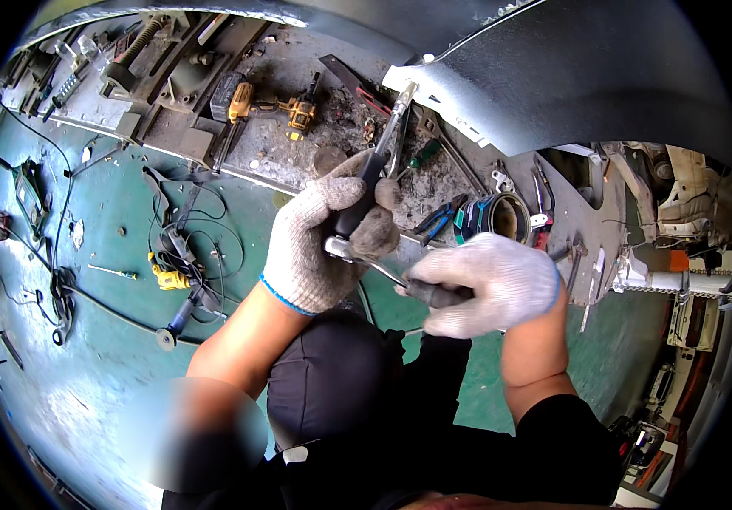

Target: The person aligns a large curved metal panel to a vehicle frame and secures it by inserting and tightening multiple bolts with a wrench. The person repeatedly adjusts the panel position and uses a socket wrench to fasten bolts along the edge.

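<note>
My left hand, in a dirty white knit glove with a blue cuff edge, is closed around a tool with a black handle and a long silver shaft. The shaft's far end overlaps the white bare edge of a dark body panel; I cannot tell whether they touch. In my gloved right hand is a ratchet wrench, gripped by its dark handle. The wrench's silver head is against or just beside the lower end of the black handle, by my left palm.
On the grey metal bench lie a yellow cordless drill, blue-handled pliers, a green-handled screwdriver and a round tin. An angle grinder, a yellow power tool and looping cables lie on the green floor at left.
</note>
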`<state>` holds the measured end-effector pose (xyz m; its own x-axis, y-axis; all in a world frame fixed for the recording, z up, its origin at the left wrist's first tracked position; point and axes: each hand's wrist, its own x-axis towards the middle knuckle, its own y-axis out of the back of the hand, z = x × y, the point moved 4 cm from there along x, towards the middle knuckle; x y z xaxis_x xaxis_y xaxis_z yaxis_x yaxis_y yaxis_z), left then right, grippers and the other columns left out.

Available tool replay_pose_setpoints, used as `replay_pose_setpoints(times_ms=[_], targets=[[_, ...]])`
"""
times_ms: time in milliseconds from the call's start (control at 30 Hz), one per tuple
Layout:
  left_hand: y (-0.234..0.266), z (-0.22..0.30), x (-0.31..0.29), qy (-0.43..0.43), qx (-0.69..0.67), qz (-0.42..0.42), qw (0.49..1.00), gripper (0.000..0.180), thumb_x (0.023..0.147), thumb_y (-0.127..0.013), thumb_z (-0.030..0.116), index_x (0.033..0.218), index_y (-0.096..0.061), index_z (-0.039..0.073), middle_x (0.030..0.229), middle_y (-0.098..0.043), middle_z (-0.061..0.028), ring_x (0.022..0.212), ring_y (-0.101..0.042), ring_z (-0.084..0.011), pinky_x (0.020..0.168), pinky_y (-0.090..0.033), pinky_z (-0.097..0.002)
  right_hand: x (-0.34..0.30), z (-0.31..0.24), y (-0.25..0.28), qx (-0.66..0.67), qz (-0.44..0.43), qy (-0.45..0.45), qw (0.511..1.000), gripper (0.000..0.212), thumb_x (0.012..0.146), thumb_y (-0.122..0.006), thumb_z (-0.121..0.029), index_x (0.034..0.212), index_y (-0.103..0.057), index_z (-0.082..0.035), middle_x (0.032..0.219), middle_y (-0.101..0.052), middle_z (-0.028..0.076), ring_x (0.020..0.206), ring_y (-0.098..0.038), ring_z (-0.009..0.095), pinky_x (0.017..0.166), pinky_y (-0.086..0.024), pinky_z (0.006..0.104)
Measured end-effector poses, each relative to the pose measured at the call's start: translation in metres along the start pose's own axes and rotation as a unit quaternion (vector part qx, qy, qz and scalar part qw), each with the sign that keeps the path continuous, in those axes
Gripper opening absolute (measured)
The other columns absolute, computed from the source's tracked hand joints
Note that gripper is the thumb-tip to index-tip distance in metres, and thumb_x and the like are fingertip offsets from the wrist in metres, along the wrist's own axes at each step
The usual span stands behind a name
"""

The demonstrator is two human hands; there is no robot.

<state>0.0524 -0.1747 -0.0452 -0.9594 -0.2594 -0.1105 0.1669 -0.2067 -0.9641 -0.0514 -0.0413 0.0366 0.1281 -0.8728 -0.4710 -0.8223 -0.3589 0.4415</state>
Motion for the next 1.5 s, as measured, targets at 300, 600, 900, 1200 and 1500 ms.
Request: replay_pose_setpoints(times_ms=[300, 600, 900, 1200, 1500], targets=[[-0.028, -0.006, 0.000, -0.301, 0.744, 0.084, 0.591, 0.061, 0.085, -0.057, -0.001, 0.145, -0.046, -0.007, 0.119, -0.063, -0.0357, 0.111, -0.063, -0.0530, 0.099, -0.052, -0.0507, 0.169, 0.028, -0.099, 0.340, 0.186, 0.234, 0.892, 0.026, 0.103, -0.063, -0.008, 0.127, -0.069, -0.002, 0.124, -0.072, 0.010, 0.118, -0.066, 0.022, 0.105, -0.051, 0.0352], [-0.003, 0.002, 0.010, 0.026, -0.002, -0.007, 1.000, 0.062, 0.090, -0.059, 0.005, 0.149, -0.045, -0.003, 0.099, -0.064, -0.0094, 0.060, -0.051, -0.0121, 0.055, -0.044, -0.0251, 0.003, 0.005, -0.002, -0.003, -0.067, -0.027, 0.997, 0.049, 0.086, -0.071, -0.043, 0.122, -0.074, -0.010, 0.085, -0.071, 0.015, 0.082, -0.073, 0.030, 0.081, -0.056, 0.0419], [-0.008, -0.012, 0.014, -0.332, 0.702, 0.082, 0.625, 0.061, 0.089, -0.060, -0.002, 0.148, -0.049, -0.002, 0.112, -0.066, -0.0125, 0.087, -0.062, -0.0149, 0.079, -0.051, -0.0277, 0.174, 0.054, -0.111, 0.387, 0.104, 0.095, 0.911, 0.030, 0.101, -0.062, -0.016, 0.128, -0.067, -0.002, 0.123, -0.071, 0.012, 0.111, -0.067, 0.022, 0.100, -0.052, 0.0372], [0.000, 0.006, 0.014, 0.008, -0.004, -0.007, 1.000, 0.061, 0.089, -0.064, 0.004, 0.147, -0.048, -0.004, 0.105, -0.067, -0.0121, 0.076, -0.063, -0.0163, 0.066, -0.054, -0.0282, 0.005, 0.002, -0.004, -0.018, -0.054, -0.057, 0.997, 0.054, 0.086, -0.072, -0.036, 0.131, -0.070, -0.006, 0.083, -0.070, 0.011, 0.073, -0.071, 0.027, 0.073, -0.057, 0.0388], [-0.012, -0.008, 0.019, -0.246, 0.644, 0.095, 0.718, 0.061, 0.088, -0.059, 0.002, 0.147, -0.047, -0.007, 0.129, -0.059, -0.0281, 0.121, -0.057, -0.0378, 0.106, -0.046, -0.0413, 0.168, 0.043, -0.104, 0.315, 0.121, 0.167, 0.926, 0.022, 0.101, -0.066, -0.009, 0.122, -0.068, -0.004, 0.116, -0.070, 0.005, 0.111, -0.063, 0.014, 0.099, -0.050, 0.0306]])
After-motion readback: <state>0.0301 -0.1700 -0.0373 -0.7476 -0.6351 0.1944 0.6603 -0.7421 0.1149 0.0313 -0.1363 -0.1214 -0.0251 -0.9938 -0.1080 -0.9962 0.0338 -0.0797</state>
